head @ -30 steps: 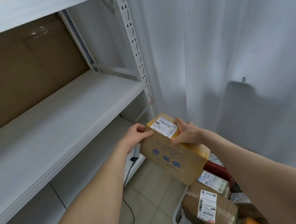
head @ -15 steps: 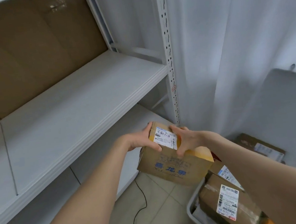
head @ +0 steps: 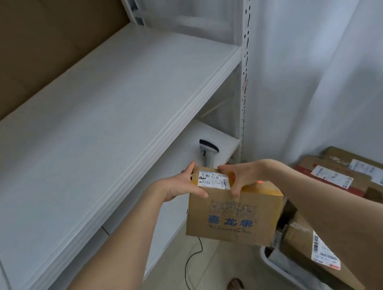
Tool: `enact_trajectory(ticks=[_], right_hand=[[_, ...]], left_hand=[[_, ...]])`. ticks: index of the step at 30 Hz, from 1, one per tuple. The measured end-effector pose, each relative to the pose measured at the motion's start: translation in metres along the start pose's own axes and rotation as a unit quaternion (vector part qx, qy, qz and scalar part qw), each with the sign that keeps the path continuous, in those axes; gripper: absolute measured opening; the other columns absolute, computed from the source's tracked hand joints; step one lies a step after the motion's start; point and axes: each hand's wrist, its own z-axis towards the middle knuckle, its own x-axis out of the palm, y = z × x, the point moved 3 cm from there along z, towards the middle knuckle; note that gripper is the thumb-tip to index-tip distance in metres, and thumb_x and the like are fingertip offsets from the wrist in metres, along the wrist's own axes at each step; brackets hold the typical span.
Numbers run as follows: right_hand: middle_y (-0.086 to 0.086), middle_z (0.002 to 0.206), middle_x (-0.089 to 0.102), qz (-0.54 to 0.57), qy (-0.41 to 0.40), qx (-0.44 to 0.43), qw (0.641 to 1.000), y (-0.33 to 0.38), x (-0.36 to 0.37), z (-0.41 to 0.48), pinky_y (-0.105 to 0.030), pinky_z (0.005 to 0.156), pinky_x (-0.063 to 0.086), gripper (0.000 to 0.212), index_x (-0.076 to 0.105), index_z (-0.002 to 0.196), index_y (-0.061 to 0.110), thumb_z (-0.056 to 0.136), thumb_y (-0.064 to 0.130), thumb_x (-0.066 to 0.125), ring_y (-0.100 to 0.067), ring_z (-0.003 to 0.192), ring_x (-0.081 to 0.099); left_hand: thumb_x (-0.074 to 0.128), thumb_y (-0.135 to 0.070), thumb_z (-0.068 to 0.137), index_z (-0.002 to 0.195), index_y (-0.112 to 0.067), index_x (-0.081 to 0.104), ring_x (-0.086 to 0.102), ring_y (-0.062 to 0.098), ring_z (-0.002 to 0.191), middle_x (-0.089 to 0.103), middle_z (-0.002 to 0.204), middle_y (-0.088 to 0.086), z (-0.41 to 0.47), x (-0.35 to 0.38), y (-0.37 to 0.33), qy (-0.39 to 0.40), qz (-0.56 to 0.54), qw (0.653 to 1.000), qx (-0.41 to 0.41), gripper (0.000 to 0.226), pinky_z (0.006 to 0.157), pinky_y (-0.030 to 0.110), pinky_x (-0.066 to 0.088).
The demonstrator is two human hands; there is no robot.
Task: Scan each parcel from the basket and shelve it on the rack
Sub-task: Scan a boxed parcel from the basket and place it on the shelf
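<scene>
Parcel [head: 234, 217]: white barcode label [head: 213, 182], blue Chinese characters [head: 230, 222].

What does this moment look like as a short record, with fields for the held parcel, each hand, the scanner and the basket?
Held parcel: brown cardboard box, white label on top, held in the air in front of the rack
Left hand: grips the box's top left edge
Right hand: grips the top right edge, beside the label
Scanner: on the lower shelf, just beyond the box
Red spot: small light beside the right wrist
Basket: white rim, labelled parcels inside
</scene>
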Motion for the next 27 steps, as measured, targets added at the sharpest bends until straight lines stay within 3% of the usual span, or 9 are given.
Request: enact_trajectory(ticks=[2, 7, 10, 12, 16, 20, 24, 27], right_hand=[[-0.001, 0.146, 0.039, 0.012, 0.011, 0.012, 1.000, -0.003, 0.001, 0.011, -0.047, 0.099, 0.044, 0.103, 0.017, 0.148, 0.041, 0.069, 0.020, 0.079, -0.029, 0.123, 0.045], [-0.002, 0.157, 0.028, 0.047, -0.015, 0.025, 0.998, -0.014, 0.002, 0.037, -0.041, 0.102, 0.036, 0.105, 0.002, 0.156, 0.032, 0.077, 0.024, 0.071, -0.030, 0.139, 0.034], [-0.003, 0.160, 0.025, 0.087, -0.146, 0.001, 0.986, -0.022, -0.003, 0.054, -0.047, 0.118, 0.023, 0.091, 0.017, 0.156, 0.025, 0.083, 0.041, 0.068, -0.028, 0.146, 0.023], [-0.008, 0.159, 0.019, 0.107, -0.246, 0.031, 0.963, -0.033, -0.009, 0.063, -0.054, 0.116, 0.027, 0.086, 0.025, 0.154, 0.024, 0.084, 0.058, 0.062, -0.034, 0.144, 0.026], [-0.017, 0.152, 0.032, 0.174, -0.279, 0.052, 0.943, -0.048, -0.004, 0.097, -0.041, 0.105, 0.041, 0.069, 0.033, 0.150, 0.012, 0.095, 0.049, 0.052, -0.035, 0.131, 0.044], [-0.016, 0.138, 0.051, 0.211, -0.314, 0.060, 0.924, -0.051, 0.002, 0.144, -0.034, 0.091, 0.046, 0.052, 0.049, 0.139, 0.008, 0.096, 0.037, 0.049, -0.031, 0.120, 0.054], [-0.013, 0.146, 0.044, 0.231, -0.331, 0.073, 0.912, -0.057, 0.009, 0.192, -0.034, 0.095, 0.041, 0.057, 0.039, 0.145, 0.006, 0.097, 0.034, 0.052, -0.029, 0.128, 0.048], [-0.015, 0.138, 0.050, 0.248, -0.336, 0.078, 0.905, -0.062, 0.010, 0.229, -0.032, 0.079, 0.041, 0.061, 0.038, 0.143, 0.003, 0.094, 0.033, 0.059, -0.031, 0.116, 0.054]], left_hand=[[0.080, -0.009, 0.070, 0.152, -0.035, 0.001, 0.035, 0.025, 0.133, 0.031, 0.148, 0.006, 0.009, -0.001, 0.006, -0.008, -0.015, 1.000, 0.012, 0.116, 0.116, 0.042, 0.025], [0.079, -0.030, 0.053, 0.140, -0.040, 0.025, 0.043, 0.022, 0.122, 0.041, 0.135, 0.002, 0.030, -0.003, 0.025, -0.055, -0.059, 0.997, 0.010, 0.103, 0.100, 0.037, 0.041], [0.081, -0.033, 0.054, 0.138, -0.038, 0.029, 0.044, 0.015, 0.112, 0.036, 0.128, 0.000, 0.043, -0.012, 0.044, -0.143, -0.077, 0.987, 0.003, 0.099, 0.082, 0.024, 0.039], [0.083, -0.033, 0.057, 0.131, -0.040, 0.031, 0.042, 0.010, 0.103, 0.030, 0.121, -0.003, 0.049, -0.018, 0.058, -0.205, -0.071, 0.976, 0.002, 0.091, 0.079, 0.021, 0.040], [0.085, -0.033, 0.056, 0.119, -0.043, 0.033, 0.042, 0.012, 0.104, 0.023, 0.117, -0.006, 0.063, -0.026, 0.084, -0.312, -0.075, 0.947, 0.007, 0.082, 0.088, 0.025, 0.042], [0.088, -0.031, 0.055, 0.133, -0.032, 0.038, 0.039, 0.010, 0.107, 0.021, 0.132, -0.001, 0.076, -0.037, 0.105, -0.431, -0.080, 0.899, 0.025, 0.092, 0.094, 0.019, 0.035], [0.088, -0.032, 0.057, 0.142, -0.026, 0.033, 0.036, 0.019, 0.126, 0.018, 0.140, 0.005, 0.101, -0.045, 0.124, -0.503, -0.084, 0.859, 0.048, 0.102, 0.101, 0.020, 0.031], [0.089, -0.034, 0.057, 0.146, -0.023, 0.029, 0.034, 0.023, 0.132, 0.017, 0.144, 0.009, 0.126, -0.048, 0.135, -0.547, -0.098, 0.829, 0.062, 0.109, 0.104, 0.021, 0.030]])
